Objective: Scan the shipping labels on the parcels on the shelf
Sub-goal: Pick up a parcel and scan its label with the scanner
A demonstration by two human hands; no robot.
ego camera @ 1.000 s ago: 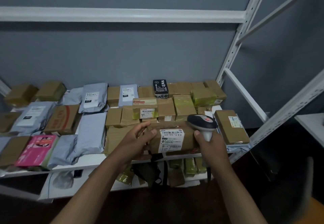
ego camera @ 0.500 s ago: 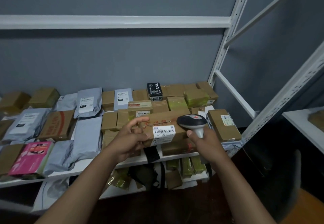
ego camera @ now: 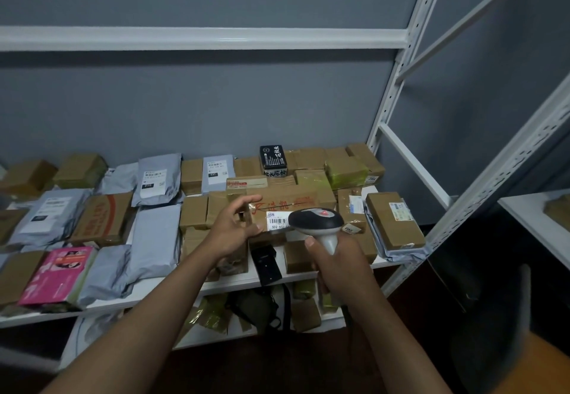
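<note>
Your right hand [ego camera: 336,265] is wrapped around the handle of the barcode scanner [ego camera: 316,222], with its dark head tipped down over the white shipping label [ego camera: 277,220], so the reading window faces the barcode. Your left hand [ego camera: 234,227] steadies the brown cardboard box [ego camera: 287,204] that carries the label: the thumb lies against its near face and the fingers curve over the top left corner. That seems meant to keep the label side turned up toward you. The box lies on other parcels near the front edge of the shelf [ego camera: 234,282], toward its right end.

Counting what is plain:
- one scanner;
- one box in hand;
- one pink packet [ego camera: 58,273] at the front left edge;
- one black carton with white lettering [ego camera: 273,161] against the back edge.

About six grey poly mailers lie over the left and middle of the shelf; two at the back show white labels. A further brown box [ego camera: 391,221], labelled and lying on a grey bag, sits at the front right corner. The rest are brown cartons, too overlapped to count exactly. More parcels lie on the lower shelf.
</note>
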